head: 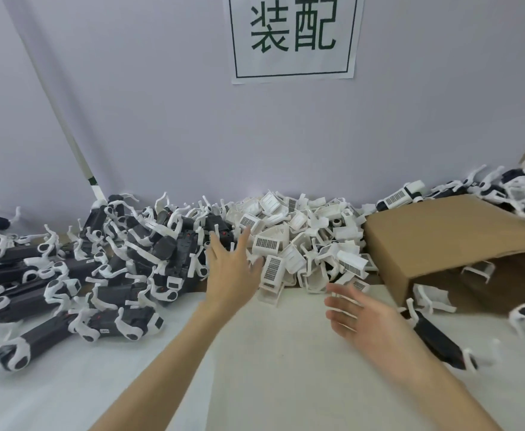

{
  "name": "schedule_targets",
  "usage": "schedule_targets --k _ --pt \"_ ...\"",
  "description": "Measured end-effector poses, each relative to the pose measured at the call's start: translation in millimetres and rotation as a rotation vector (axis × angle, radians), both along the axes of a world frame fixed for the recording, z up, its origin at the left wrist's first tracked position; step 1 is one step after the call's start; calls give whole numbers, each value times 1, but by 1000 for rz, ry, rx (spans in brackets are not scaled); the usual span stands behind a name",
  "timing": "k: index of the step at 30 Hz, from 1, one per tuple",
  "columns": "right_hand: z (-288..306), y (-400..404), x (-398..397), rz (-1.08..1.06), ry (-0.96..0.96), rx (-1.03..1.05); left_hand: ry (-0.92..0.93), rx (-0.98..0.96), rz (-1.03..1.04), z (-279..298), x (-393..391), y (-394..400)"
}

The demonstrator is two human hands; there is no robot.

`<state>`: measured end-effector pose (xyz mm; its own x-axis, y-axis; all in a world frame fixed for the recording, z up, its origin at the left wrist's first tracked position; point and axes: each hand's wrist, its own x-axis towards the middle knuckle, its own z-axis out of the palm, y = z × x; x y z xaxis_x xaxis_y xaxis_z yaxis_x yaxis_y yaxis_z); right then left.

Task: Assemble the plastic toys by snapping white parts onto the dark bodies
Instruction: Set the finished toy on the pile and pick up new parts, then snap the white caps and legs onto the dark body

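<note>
Both hands empty, fingers spread: left hand (228, 269) reaching between dark bodies (149, 269) and heaped white parts (301, 244) on worktop (270, 353); right hand (370, 321) hovering. Parts probably light, stiff; grip by shell, not thin prongs.

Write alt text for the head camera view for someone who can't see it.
Two open, empty hands reach over a white table: the left hand toward a heap of white plastic parts, the right hand hovering nearby. Dark toy bodies with white legs pile up at left; a tipped cardboard box lies at right.
</note>
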<state>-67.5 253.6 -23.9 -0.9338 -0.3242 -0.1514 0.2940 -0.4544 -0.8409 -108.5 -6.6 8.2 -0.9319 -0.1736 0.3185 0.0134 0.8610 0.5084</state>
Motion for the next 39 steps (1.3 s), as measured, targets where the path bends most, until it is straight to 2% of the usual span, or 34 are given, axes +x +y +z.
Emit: schedule_targets --k 5,8,10,13,18,21,24,28,31,34,39 --pt "-4 -1 6 -7 -52 -16 -193 -300 115 27 -57 -18" --pt "-4 0 7 -11 -73 -23 -189 -427 142 29 -71 -24" --pt "-4 -1 8 -17 -87 -32 -147 -433 135 29 -75 -28" --pt "-4 -2 7 -20 -97 -22 -41 -299 86 28 -74 -35" --pt "-5 -5 6 -26 -122 -12 308 14 -38 23 -44 -38" --pt "-7 -7 7 0 -107 -14 399 125 -164 15 -9 -27" --pt "-5 -14 10 36 -105 -90 399 287 -375 0 35 -6" --pt "-2 -25 15 22 -91 -214 310 391 -573 -26 80 13" --pt "-3 -29 18 -18 -42 -121 237 478 -597 -38 92 13" --pt "-6 -33 19 -50 -64 -181 211 516 -567 -43 94 5" --pt "-4 -43 22 -97 -3 -252 93 853 -488 -46 96 11"
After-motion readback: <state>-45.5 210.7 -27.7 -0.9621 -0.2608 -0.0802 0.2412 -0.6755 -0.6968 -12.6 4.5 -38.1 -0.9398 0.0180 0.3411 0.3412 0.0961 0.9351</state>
